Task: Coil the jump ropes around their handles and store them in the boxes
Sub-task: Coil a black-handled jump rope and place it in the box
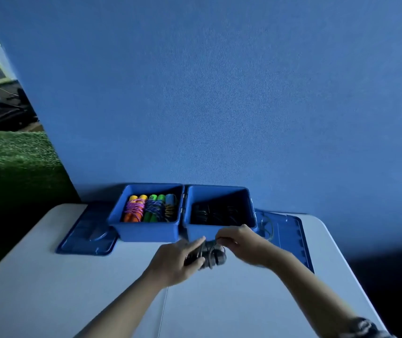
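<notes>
**Black rope being wound in front of the boxes**

Nearest me, over the white tabletop (48,289), my left hand (174,261) gripped the black handles (213,256), fingers curled round them. My right hand (240,241) pinched the black rope (210,261) just above the bundle. Beyond them stood the right box (219,230), holding dark coiled ropes, touching the left box (146,231) with its colourful bundles (149,208). Blue lids (87,236) lay flat on either side, before a blue wall (219,93).
</notes>
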`<state>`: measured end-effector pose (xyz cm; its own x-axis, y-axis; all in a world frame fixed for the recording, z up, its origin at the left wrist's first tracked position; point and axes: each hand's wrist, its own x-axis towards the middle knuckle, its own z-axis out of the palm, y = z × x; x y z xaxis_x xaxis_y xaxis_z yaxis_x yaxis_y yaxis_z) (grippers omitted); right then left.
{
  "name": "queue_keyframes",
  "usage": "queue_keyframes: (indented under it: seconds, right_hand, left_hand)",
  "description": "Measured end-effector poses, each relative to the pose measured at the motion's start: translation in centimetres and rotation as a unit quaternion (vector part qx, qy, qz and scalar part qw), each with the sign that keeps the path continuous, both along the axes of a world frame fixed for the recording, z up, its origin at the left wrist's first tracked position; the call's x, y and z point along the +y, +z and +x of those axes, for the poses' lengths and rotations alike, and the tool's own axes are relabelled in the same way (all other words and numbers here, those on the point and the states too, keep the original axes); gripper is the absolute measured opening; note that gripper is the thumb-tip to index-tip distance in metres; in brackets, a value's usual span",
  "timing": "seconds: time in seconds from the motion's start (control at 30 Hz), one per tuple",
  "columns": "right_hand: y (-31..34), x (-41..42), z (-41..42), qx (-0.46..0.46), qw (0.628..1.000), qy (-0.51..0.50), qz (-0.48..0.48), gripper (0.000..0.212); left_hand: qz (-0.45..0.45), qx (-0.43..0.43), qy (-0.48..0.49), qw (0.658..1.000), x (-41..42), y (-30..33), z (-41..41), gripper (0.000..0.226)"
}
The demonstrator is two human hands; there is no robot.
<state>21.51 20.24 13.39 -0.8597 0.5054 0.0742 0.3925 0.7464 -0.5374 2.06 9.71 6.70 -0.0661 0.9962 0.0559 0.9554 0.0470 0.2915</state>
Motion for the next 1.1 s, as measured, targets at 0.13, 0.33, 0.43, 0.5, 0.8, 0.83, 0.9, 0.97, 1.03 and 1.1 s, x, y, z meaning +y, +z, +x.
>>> queue_keyframes:
  seconds: [0.13, 0.33, 0.43, 0.5, 0.8, 0.83, 0.9, 0.97, 1.03, 1.1]
  right_hand:
    - [-1.0, 1.0, 0.0, -0.001, 0.996, -0.011, -0.086, 0.015]
    - [-3.1, 1.9, 0.6, 0.063, 0.981, -0.063, -0.171, 0.013]
    - [-3.7, 2.5, 1.2, 0.104, 0.962, -0.112, -0.226, 0.010]
    - [-4.4, 2.5, 1.4, 0.103, 0.949, -0.150, -0.257, 0.015]
    - [-6.7, -0.3, -0.3, 0.069, 0.933, -0.226, -0.272, 0.021]
    - [-7.0, -0.7, -0.6, 0.056, 0.937, -0.230, -0.258, 0.018]
    - [-7.5, -1.5, -1.2, 0.029, 0.944, -0.240, -0.225, 0.019]
    - [-7.9, -2.2, -1.6, -0.020, 0.965, -0.218, -0.148, 0.019]
    - [-8.0, -3.0, -1.7, -0.080, 0.975, -0.189, -0.081, 0.023]
    - [-7.8, -3.8, -1.8, -0.123, 0.980, -0.156, -0.025, 0.024]
  left_hand:
    - [0.001, -0.012, -0.057, 0.998, -0.3, 0.0, 1.1, 0.066]
    - [0.035, -0.134, -0.069, 0.988, -0.8, 0.3, 2.1, 0.059]
    - [0.062, -0.194, -0.047, 0.978, -0.8, 0.6, 2.3, 0.057]
    - [0.078, -0.216, -0.036, 0.973, -0.6, 0.7, 2.6, 0.056]
    - [0.172, -0.219, 0.102, 0.955, 1.1, 1.1, 3.9, 0.051]
    - [0.178, -0.224, 0.133, 0.949, 1.3, 1.2, 3.8, 0.050]
    - [0.180, -0.219, 0.186, 0.941, 1.9, 1.1, 3.6, 0.054]
    - [0.180, -0.187, 0.218, 0.941, 2.2, 0.9, 3.2, 0.059]
    - [0.163, -0.156, 0.245, 0.943, 2.5, 0.6, 2.6, 0.054]
    - [0.128, -0.131, 0.274, 0.944, 2.6, 0.0, 1.8, 0.051]
